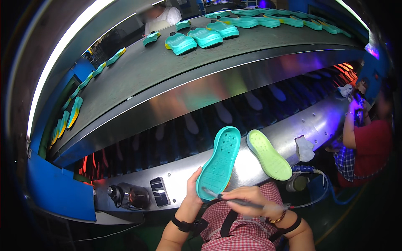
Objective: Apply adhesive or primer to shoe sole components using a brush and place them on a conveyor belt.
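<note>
Sole (pixel 220 163) of bright teal, its perforated end pointing away from the person, is gripped along its left edge by the left hand (pixel 193 188), just over the near part of the metal surface (pixel 180 179). The right hand (pixel 249 197) is closed around a slim dark-handled tool (pixel 249 204), whose tip meets the inner face of the teal piece near its lower end. I cannot make out the tip itself clearly. Just to the right lies a pale green sole (pixel 270 158), also perforated at its far end, and past it a crumpled whitish cloth (pixel 305 149). Toward the left a phone (pixel 159 191) lies flat, with a dark see-through bottle (pixel 130 196) beside it. The person wears a red-and-white checked apron (pixel 238 234). Above and beyond, a wide dark belt (pixel 144 79) carries many teal-and-yellow soles (pixel 204 37), thickest toward its far right. Someone in a red top (pixel 372 140) is busy along the right side, and another person in white (pixel 166 16) stands across the belt.
</note>
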A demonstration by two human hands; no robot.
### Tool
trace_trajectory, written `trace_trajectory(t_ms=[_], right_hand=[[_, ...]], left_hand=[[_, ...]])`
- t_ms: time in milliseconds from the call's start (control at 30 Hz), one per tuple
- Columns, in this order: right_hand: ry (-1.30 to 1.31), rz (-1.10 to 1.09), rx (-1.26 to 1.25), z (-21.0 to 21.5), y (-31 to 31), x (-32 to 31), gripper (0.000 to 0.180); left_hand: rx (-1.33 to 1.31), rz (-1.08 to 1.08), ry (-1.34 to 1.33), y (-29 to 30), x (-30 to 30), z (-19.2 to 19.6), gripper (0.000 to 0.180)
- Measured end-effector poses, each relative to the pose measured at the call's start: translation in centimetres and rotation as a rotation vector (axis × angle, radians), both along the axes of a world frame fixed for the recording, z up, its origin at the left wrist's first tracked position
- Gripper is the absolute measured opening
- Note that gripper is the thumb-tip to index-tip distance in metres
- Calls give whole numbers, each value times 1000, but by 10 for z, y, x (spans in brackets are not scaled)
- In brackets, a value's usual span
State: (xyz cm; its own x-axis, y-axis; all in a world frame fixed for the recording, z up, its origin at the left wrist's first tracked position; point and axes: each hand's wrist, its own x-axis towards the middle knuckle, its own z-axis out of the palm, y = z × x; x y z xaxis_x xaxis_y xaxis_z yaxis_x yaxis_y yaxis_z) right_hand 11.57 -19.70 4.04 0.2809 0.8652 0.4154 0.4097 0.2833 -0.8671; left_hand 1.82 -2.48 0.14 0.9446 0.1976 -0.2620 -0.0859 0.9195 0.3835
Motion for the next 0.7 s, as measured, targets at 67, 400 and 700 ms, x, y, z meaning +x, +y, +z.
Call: trace_trajectory(t_ms=[67,400,700], right_hand=[[349,66,-156,8,-10,13,22],[218,-381,-208,17,-3,15,18],[595,-218,-225,9,-5,19,17]], left_hand=[[4,-17,-26,4,-4,-5,54],[156,39,-18,-9,5,19,51],[219,58,-45,-3,8,16,50]])
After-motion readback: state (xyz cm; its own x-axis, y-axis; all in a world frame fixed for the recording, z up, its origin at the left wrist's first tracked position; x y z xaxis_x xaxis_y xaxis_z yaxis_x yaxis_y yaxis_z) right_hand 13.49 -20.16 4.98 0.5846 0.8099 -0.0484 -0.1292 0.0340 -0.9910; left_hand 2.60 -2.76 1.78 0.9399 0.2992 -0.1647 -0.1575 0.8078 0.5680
